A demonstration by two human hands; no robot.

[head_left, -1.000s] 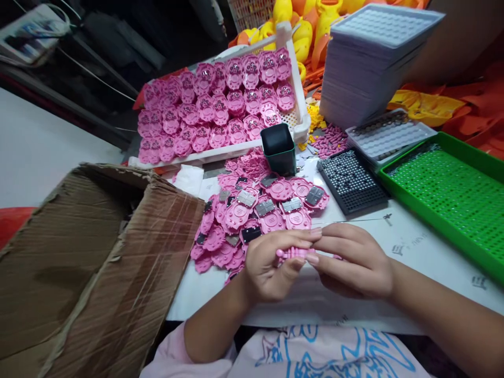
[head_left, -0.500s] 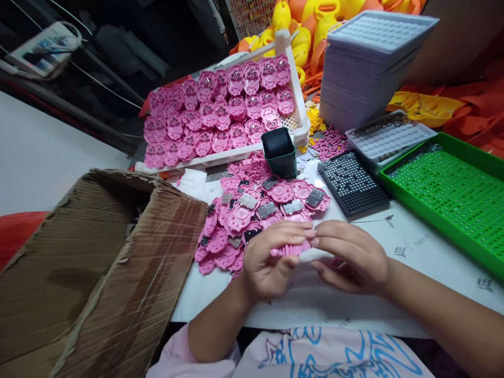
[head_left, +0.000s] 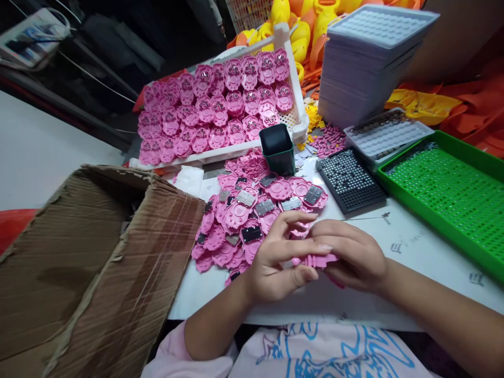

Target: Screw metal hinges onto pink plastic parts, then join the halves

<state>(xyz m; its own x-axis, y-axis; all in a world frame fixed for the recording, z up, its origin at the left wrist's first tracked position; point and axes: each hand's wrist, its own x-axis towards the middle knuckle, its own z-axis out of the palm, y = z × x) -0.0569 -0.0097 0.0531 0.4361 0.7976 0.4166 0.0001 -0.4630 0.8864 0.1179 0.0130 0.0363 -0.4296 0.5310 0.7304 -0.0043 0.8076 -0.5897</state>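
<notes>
Close over the front of the table, my left hand pinches small pink plastic pieces between its fingers and thumb. A rounded knob and short prongs stick out from them. My right hand is curled beside it, its fingers closed over the other end of the pink plastic. A pink edge shows below the right fingers; the rest of what that hand holds is hidden. Behind my hands lies a pile of pink plastic casings, several with grey or black plates on them.
A cardboard box stands at the left. Farther back are a white crate with rows of pink parts and a dark square cup. On the right are a black perforated tray, stacked white trays and a green tray.
My left hand has moved right and its index finger has lifted. The pink pieces have shifted right, against my right hand, whose fingers have closed in. The view has tilted slightly.
</notes>
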